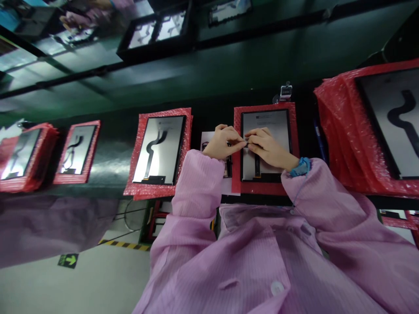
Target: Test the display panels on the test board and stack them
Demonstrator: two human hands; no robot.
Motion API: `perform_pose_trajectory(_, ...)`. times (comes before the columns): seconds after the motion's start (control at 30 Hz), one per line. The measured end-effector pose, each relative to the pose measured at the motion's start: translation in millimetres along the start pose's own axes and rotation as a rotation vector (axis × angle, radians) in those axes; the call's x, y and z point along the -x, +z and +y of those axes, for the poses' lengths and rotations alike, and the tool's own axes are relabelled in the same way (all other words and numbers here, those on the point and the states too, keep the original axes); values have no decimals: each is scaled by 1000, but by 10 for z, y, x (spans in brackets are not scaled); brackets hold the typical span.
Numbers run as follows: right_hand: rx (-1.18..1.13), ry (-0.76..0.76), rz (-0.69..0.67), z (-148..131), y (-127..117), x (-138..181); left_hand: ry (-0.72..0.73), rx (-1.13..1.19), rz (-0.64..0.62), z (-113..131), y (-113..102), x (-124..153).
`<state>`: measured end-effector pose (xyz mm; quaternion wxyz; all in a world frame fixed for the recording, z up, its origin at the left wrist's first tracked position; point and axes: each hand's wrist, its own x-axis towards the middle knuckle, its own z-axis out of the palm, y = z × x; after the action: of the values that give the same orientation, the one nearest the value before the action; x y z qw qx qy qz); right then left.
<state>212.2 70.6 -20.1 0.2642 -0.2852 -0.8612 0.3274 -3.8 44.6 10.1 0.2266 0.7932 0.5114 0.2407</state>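
Head view: I have left hand (225, 142) and right hand (269, 148) nearly closed, apparently pinching the ribbon cable (257, 165) beneath, likely flexible, best edge-held.

Five flat panels (161, 152) lie on red bubble wrap (338, 150), with the person's two hands (266, 148), one blue pen (320, 139), one metallic device (286, 91), one wristband (300, 167) and one green arrow sign (68, 261).

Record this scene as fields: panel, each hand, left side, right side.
Panel: silver rectangular panel with black edging and black flat cable, on red bubble wrap
Left hand: fingers bent at the panel's left edge
Right hand: over the panel, close to the left; grip unclear
Left side: similar silver panel on red wrap
Right side: stacked red wrap, another silver panel on top
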Motion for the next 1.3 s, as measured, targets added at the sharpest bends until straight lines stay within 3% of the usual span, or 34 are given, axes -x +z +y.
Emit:
perform_pose_trajectory(0.13, 8, -13, 5, -2, 19, -9, -21, -47, 14, 17, 37, -27)
perform_pose_trajectory(0.2, 6, -13, 27, -10, 26, -7, -28, -101, 80, 56, 33, 6)
perform_pose_trajectory(0.3, -28, 43, 119, -40, 16, 14, -48, -162, 375, 163, 32, 224)
perform_pose_trajectory(0.37, -49, 103, 195, -59, -2, 32, -108, -194, 613, 250, 91, 491)
perform_pose_trajectory(0.43, -43, 147, 257, -63, -17, 45, -203, -252, 755, 325, 225, 797)
perform_pose_trajectory(0.57, 14, 184, 337, -17, -22, 46, -296, -379, 622, 387, 598, 1252)
perform_pose_trajectory(0.7, 75, 194, 366, 12, -22, 59, -310, -474, 487, 365, 799, 1355)
perform_pose_trajectory(1.07, 62, 237, 454, -15, -139, 106, -350, -496, 341, 372, 769, 1320)
perform_pose_trajectory(1.2, 134, 282, 492, -85, -196, 300, -327, -455, 383, 364, 780, 1308)
perform_pose_trajectory(1.3, 215, 391, 509, -167, -215, 622, -222, -362, 471, 425, 790, 1310)
